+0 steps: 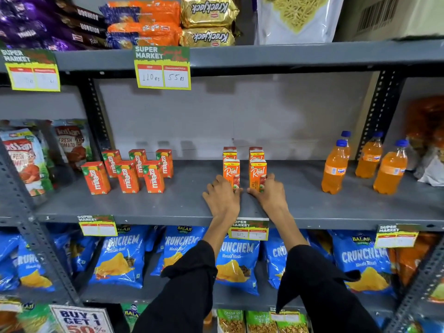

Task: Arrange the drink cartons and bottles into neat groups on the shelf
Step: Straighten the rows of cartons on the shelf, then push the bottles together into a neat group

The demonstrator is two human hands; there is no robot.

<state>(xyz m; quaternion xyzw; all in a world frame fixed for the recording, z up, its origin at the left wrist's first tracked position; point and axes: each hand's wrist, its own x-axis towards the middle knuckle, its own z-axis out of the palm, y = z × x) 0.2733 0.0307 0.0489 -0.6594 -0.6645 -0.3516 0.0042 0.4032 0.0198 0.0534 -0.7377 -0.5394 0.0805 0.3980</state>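
On the grey middle shelf [187, 205] stand three groups. Several orange Maaza cartons [127, 175] form two rows at the left. Several Real juice cartons sit in two short columns at the centre. Several orange Fanta bottles [335, 168] with blue caps stand loosely spaced at the right. My left hand [222, 200] lies low on the shelf, fingers along the outer side of the left front Real carton [231, 171] and thumb at its base. My right hand [270, 195] mirrors it on the right front Real carton [257, 171]. Both cartons stand upright, a small gap between them.
Biscuit packs fill the shelf above, whose edge carries a price tag [163, 68]. Ketchup pouches [26, 162] lean at the far left beyond a metal upright [96, 114]. Blue Crunchem chip bags [120, 260] hang on the shelf below. Bare shelf lies between the carton and bottle groups.
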